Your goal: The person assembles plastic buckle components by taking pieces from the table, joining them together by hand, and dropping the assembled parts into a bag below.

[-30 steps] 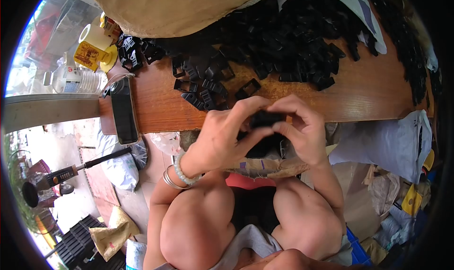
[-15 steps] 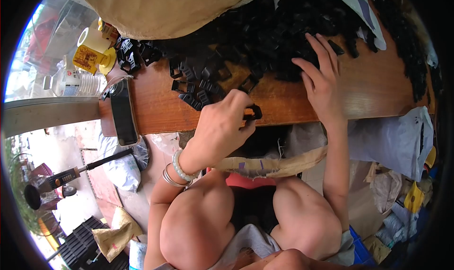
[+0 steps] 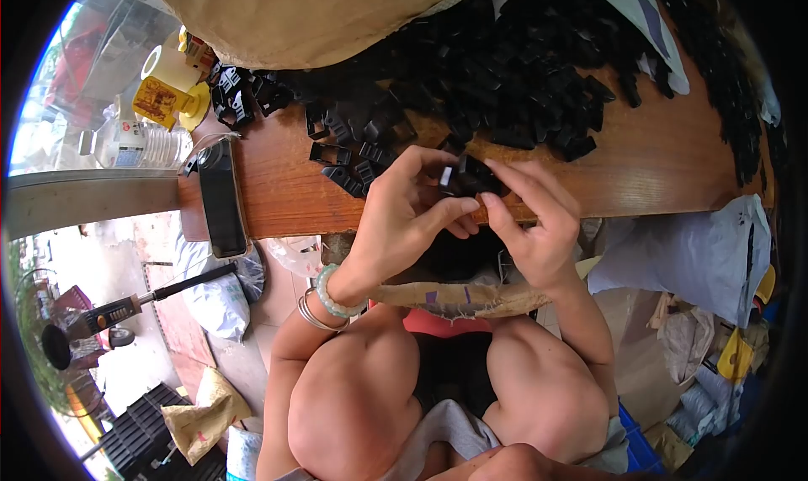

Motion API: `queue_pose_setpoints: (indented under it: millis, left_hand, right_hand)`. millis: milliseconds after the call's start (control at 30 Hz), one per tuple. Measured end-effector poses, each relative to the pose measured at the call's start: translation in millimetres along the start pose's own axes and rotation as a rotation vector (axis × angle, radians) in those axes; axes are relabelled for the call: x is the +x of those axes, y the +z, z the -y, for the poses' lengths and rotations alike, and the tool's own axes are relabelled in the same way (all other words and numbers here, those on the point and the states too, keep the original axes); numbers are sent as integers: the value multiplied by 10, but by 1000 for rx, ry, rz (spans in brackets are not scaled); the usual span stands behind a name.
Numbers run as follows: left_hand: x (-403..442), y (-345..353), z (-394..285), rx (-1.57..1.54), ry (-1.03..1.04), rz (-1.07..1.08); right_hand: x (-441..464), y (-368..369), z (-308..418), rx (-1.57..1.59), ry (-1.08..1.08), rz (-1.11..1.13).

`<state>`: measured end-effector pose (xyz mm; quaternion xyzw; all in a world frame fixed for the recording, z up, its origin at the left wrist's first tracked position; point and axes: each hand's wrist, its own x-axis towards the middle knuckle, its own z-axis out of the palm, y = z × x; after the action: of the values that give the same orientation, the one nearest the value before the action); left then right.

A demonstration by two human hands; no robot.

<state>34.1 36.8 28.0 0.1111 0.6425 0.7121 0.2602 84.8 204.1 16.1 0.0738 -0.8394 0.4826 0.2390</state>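
Note:
My left hand (image 3: pixel 396 216), with a bead bracelet and metal bangles at its wrist, holds a small black plastic buckle part (image 3: pixel 449 180) over the table's front edge. My right hand (image 3: pixel 540 228) pinches another black plastic buckle part (image 3: pixel 477 176) from the other side. The two parts meet or overlap between my fingertips; I cannot tell whether they are joined. Just beyond my left hand lie several loose black buckle parts (image 3: pixel 341 154), some frame-shaped, some slotted. A large heap of black plastic parts (image 3: pixel 539 94) lies beyond my right hand.
The wooden table (image 3: pixel 656 161) carries a phone (image 3: pixel 220 199) at left, near a plastic bottle (image 3: pixel 139 146) and a tape roll (image 3: pixel 168 69). A tan sack (image 3: pixel 311 18) bulges over the back. Below the edge, an open sack's rim (image 3: pixel 471 297) lies above my knees.
My right hand has come from the heap down to my left hand, bringing a black part. My left hand has turned and opened out somewhat, still holding its part.

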Motion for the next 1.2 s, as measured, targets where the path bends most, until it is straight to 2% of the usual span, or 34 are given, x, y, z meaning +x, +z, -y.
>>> queue_pose_setpoints:
  millis: [67, 233, 367, 433, 467, 500, 533, 600, 633, 700, 733, 767, 800, 833, 867, 900, 933, 967, 1000, 1033, 1167, 1200]
  left_hand:
    - [-5, -28, -7, 37, -22, 7]
    - [-14, -26, -59, 91, -60, -8]
    - [-25, 1, -16, 85, 33, -12]
    - [-61, -1, -51, 355, 154, -2]
    - [-55, 4, -33, 356, 155, -2]
    - [-41, 13, 8, 430, 334, 10]
    - [-34, 18, 43, 501, 513, 23]
    - [-71, 18, 42, 478, 449, 68]
    - [-79, 38, 15, 516, 464, 54]
    - [-35, 3, 46, 553, 492, 41]
    - [-19, -26, -3, 471, 354, 35]
    - [51, -80, -2, 559, 418, 6]
    - [121, -119, 1, 647, 483, -24]
    - [158, -90, 4, 770, 405, -123]
    - [209, -87, 30, 966, 455, -181]
    - [273, -88, 67, 1082, 506, -189]
    - [327, -83, 96, 1199, 557, -197]
    - [357, -63, 108, 1199, 557, -197]
    - [385, -40, 118, 1314, 506, -141]
    - [403, -26, 122, 1427, 453, -83]
    - [341, -5, 33, 1287, 501, -57]
    - [325, -25, 6, 1070, 600, -50]
  right_hand:
    - [-3, -9, -2, -5, -53, 16]
    - [-39, -22, -8, 101, 68, 9]
    - [-42, -16, -8, -1, -26, 57]
    - [-30, 3, -5, -30, -69, 67]
    - [-11, 30, 12, 98, 10, 37]
    - [0, 42, 20, 226, 88, 6]
    - [-23, 30, 20, 225, 87, 5]
    - [-102, 14, -4, 287, 254, 147]
    - [-140, 57, -43, 411, 262, 76]
    - [-126, -19, -77, 436, 288, 141]
    - [-103, -90, -100, 460, 311, 206]
    - [-18, -229, -75, 362, 318, 391]
    - [-8, -248, -97, 362, 318, 390]
    - [3, -260, -113, 261, 293, 335]
    - [27, -262, -130, 159, 267, 279]
    - [74, -214, -182, -29, 163, 128]
    - [117, -171, -241, -29, 163, 129]
    - [156, -129, -300, -222, 52, 69]
    - [185, -88, -356, -413, -61, 7]
    - [199, -50, -408, -501, -121, 50]
    - [206, 23, -361, -604, -137, 122]
    - [197, 8, -351, -604, -131, 121]
